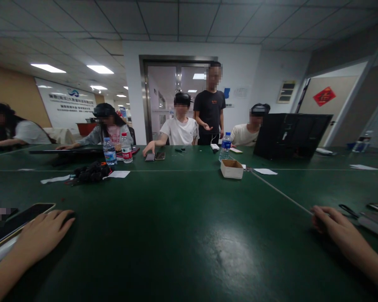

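Note:
My left hand [42, 235] lies flat on the dark green table [189, 235] at the lower left, fingers stretched out and holding nothing. It rests just beside a phone [17, 222] with a gold edge. My right hand [332, 224] rests on the table at the lower right, fingers loosely curled downward with nothing visible in them. Just beyond it lie a dark pen-like tool [349, 209] and a flat grey object [376, 226].
Across the table sit several people; one stands by the doorway. On the far side stand water bottles [126, 147], two phones [155, 156], a small cardboard box [232, 169], a black bundle [90, 173], paper slips and an open laptop [290, 136].

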A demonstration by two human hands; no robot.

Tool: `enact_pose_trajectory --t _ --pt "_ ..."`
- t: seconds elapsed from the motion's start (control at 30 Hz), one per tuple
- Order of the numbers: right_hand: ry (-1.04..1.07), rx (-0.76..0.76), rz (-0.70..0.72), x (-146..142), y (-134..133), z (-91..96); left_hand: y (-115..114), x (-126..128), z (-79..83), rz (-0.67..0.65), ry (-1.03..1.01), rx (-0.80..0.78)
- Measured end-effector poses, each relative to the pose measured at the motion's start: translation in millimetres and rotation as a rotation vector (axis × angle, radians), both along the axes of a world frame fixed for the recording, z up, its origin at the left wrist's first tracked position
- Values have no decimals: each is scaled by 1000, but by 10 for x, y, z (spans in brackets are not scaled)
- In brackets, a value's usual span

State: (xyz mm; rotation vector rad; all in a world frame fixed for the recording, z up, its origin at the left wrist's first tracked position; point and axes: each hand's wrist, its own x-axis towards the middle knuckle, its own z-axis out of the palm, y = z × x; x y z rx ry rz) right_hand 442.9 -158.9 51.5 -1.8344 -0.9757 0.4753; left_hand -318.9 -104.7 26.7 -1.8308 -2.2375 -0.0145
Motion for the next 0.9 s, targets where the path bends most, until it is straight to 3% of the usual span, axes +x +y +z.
enact_pose_trajectory --t 0.1,0.23,0.5,0.63,0.77,0.83,0.9 --pt "39 34 -25 -60 -35 75 -22 41 31 -46 24 -29" --pt "-24 26 -28 -60 -54 94 -47 97 71 -14 21 -22" --pt "-165 -177 27 -91 -22 79 -10 21 12 -23 -7 -25" --pt "-180 -139 55 -133 -14 103 22 -47 -41 -46 -15 16" --pt "-210 -67 62 -55 45 11 29 -35 -30 -121 -85 53" --pt "-303 -69 70 22 89 -60 24 -10 -14 -160 -141 43" --pt "-528 -80 34 93 132 -122 20 5 -7 -188 -190 41"
